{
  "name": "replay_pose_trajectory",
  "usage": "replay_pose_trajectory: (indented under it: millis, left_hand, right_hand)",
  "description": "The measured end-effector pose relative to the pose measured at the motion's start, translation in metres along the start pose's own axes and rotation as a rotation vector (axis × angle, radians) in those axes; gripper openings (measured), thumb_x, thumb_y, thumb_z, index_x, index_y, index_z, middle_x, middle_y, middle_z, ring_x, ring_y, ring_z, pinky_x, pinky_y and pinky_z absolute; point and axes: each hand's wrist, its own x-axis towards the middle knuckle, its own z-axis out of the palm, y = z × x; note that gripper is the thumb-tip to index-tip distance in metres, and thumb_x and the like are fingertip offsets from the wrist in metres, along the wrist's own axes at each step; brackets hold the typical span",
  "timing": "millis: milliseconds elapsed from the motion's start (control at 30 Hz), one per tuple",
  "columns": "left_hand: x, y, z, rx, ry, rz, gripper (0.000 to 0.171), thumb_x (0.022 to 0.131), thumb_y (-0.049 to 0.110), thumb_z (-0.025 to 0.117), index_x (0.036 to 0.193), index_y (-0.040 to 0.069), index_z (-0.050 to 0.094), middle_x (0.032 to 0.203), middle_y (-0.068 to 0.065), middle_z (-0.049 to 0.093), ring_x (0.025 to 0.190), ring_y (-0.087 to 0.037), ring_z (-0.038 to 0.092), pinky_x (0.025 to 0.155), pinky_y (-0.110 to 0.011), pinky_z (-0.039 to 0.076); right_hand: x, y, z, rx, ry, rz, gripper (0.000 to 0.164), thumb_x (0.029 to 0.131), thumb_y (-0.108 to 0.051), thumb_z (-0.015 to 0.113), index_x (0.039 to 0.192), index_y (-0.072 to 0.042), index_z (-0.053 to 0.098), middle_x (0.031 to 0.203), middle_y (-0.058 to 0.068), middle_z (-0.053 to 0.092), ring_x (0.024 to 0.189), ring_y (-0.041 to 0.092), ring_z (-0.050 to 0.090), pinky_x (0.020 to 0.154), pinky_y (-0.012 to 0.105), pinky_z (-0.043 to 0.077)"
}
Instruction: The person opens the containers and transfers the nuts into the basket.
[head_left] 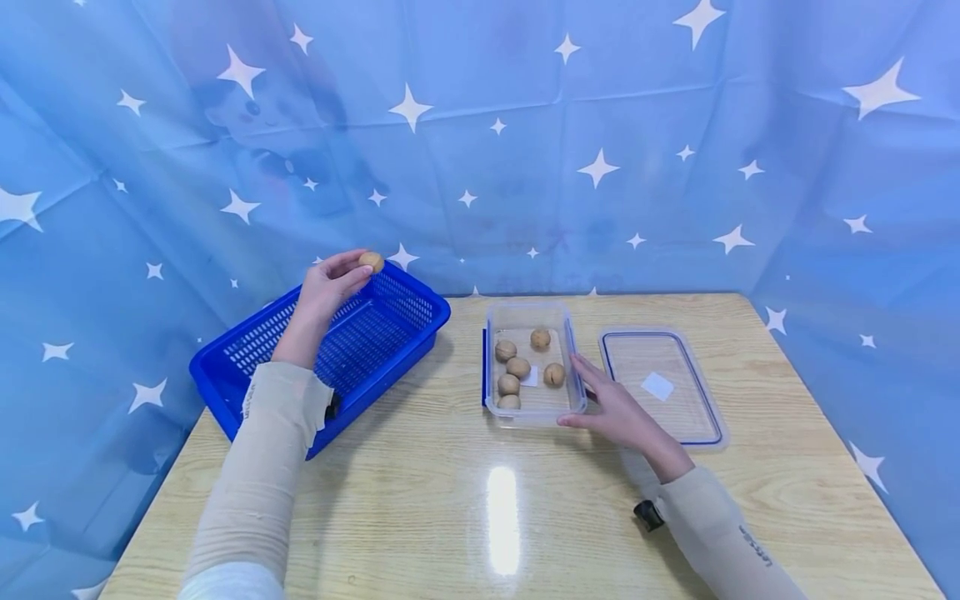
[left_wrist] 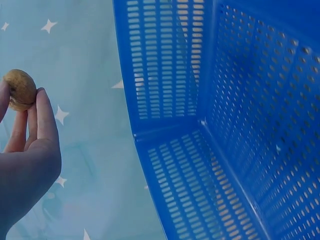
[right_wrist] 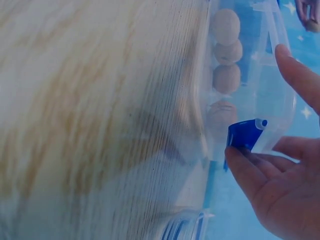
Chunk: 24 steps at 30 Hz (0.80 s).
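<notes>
In the head view my left hand (head_left: 330,283) pinches a walnut (head_left: 371,262) between thumb and fingertips, above the far rim of a blue plastic basket (head_left: 390,379). The left wrist view shows that walnut (left_wrist: 21,90) beside the basket's slotted wall (left_wrist: 165,65). My right hand (head_left: 618,408) grips the near right corner of a clear plastic container (head_left: 536,415), thumb at its front wall and fingers along its right side. Up close, a fingertip of the right hand (right_wrist: 280,185) touches a blue latch flap (right_wrist: 245,134). Several walnuts (head_left: 517,367) lie inside the container.
A clear lid (head_left: 693,379) with a blue seal lies flat to the right of the container. Everything stands on a wood-grain table (head_left: 420,508). Behind it hangs a blue star-patterned cloth (head_left: 480,150).
</notes>
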Motion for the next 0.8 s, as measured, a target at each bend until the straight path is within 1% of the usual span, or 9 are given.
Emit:
replay_pose_trajectory:
  millis: [200, 300, 400, 433, 500, 600, 667, 733, 800]
  left_hand:
    - [0.002, -0.005, -0.013, -0.043, 0.018, 0.000, 0.056, 0.094, 0.019, 0.069, 0.145, 0.006, 0.050, 0.110, 0.009, 0.061, 0.098, 0.001, 0.064, 0.090, -0.013, 0.053]
    - [0.000, -0.004, -0.019, -0.027, 0.038, -0.019, 0.055, 0.095, 0.018, 0.067, 0.146, 0.005, 0.049, 0.108, 0.010, 0.060, 0.097, 0.001, 0.064, 0.086, -0.011, 0.054]
    - [-0.005, -0.001, -0.025, -0.017, 0.038, -0.025, 0.055, 0.096, 0.016, 0.065, 0.147, 0.004, 0.047, 0.107, 0.011, 0.060, 0.096, 0.002, 0.063, 0.087, -0.010, 0.053]
    - [-0.005, -0.002, -0.027, 0.000, 0.042, -0.023, 0.055, 0.096, 0.017, 0.065, 0.147, 0.005, 0.047, 0.108, 0.011, 0.060, 0.096, 0.002, 0.063, 0.092, -0.013, 0.053]
    - [-0.004, -0.004, -0.032, 0.010, 0.046, -0.018, 0.057, 0.096, 0.019, 0.066, 0.147, 0.006, 0.047, 0.110, 0.011, 0.059, 0.097, 0.003, 0.063, 0.095, -0.014, 0.052]
    - [0.001, -0.013, -0.040, 0.024, 0.054, -0.014, 0.059, 0.095, 0.023, 0.067, 0.148, 0.008, 0.047, 0.111, 0.012, 0.059, 0.098, 0.004, 0.063, 0.094, -0.013, 0.052]
    - [0.001, -0.017, -0.044, 0.017, 0.056, -0.019, 0.059, 0.095, 0.022, 0.067, 0.148, 0.007, 0.046, 0.110, 0.012, 0.058, 0.098, 0.003, 0.062, 0.086, -0.008, 0.052]
    - [0.001, -0.021, -0.048, 0.025, 0.056, -0.026, 0.060, 0.096, 0.022, 0.066, 0.149, 0.006, 0.044, 0.109, 0.013, 0.058, 0.097, 0.002, 0.062, 0.083, -0.006, 0.052]
    - [0.002, -0.025, -0.050, 0.046, 0.055, -0.040, 0.061, 0.096, 0.023, 0.065, 0.150, 0.005, 0.043, 0.108, 0.013, 0.057, 0.098, 0.002, 0.061, 0.083, -0.006, 0.052]
  right_hand:
    - [0.002, 0.000, -0.001, 0.018, -0.004, -0.004, 0.104, 0.086, -0.038, 0.077, 0.159, -0.001, 0.013, 0.165, 0.025, 0.011, 0.147, 0.047, 0.028, 0.113, 0.056, 0.038]
    - [0.002, 0.001, -0.001, 0.015, -0.007, -0.005, 0.104, 0.086, -0.040, 0.077, 0.159, -0.001, 0.013, 0.165, 0.025, 0.011, 0.146, 0.047, 0.030, 0.112, 0.055, 0.040]
    - [0.003, 0.002, -0.001, 0.007, -0.004, -0.004, 0.104, 0.086, -0.041, 0.076, 0.159, -0.002, 0.013, 0.165, 0.025, 0.012, 0.144, 0.047, 0.033, 0.113, 0.056, 0.039]
    - [0.003, 0.002, -0.001, 0.004, -0.003, -0.004, 0.104, 0.086, -0.041, 0.076, 0.159, -0.002, 0.013, 0.165, 0.025, 0.012, 0.144, 0.047, 0.034, 0.113, 0.057, 0.038]
    - [0.004, 0.002, -0.002, -0.002, 0.000, -0.002, 0.104, 0.086, -0.042, 0.076, 0.159, -0.003, 0.013, 0.165, 0.024, 0.012, 0.143, 0.047, 0.035, 0.114, 0.058, 0.037]
    - [0.003, 0.001, -0.002, -0.003, 0.008, 0.000, 0.104, 0.086, -0.041, 0.077, 0.159, -0.003, 0.014, 0.165, 0.024, 0.012, 0.145, 0.047, 0.031, 0.116, 0.060, 0.033]
    - [0.002, 0.001, -0.002, -0.003, 0.011, -0.001, 0.104, 0.085, -0.041, 0.077, 0.159, -0.004, 0.014, 0.165, 0.024, 0.013, 0.147, 0.048, 0.027, 0.117, 0.062, 0.030]
    - [0.001, 0.001, -0.001, -0.001, 0.012, -0.004, 0.105, 0.085, -0.042, 0.077, 0.159, -0.003, 0.015, 0.165, 0.024, 0.013, 0.147, 0.047, 0.026, 0.117, 0.060, 0.030]
    - [-0.001, 0.001, -0.001, 0.003, 0.012, -0.007, 0.105, 0.085, -0.042, 0.078, 0.159, -0.003, 0.015, 0.165, 0.024, 0.013, 0.146, 0.047, 0.028, 0.116, 0.058, 0.033]
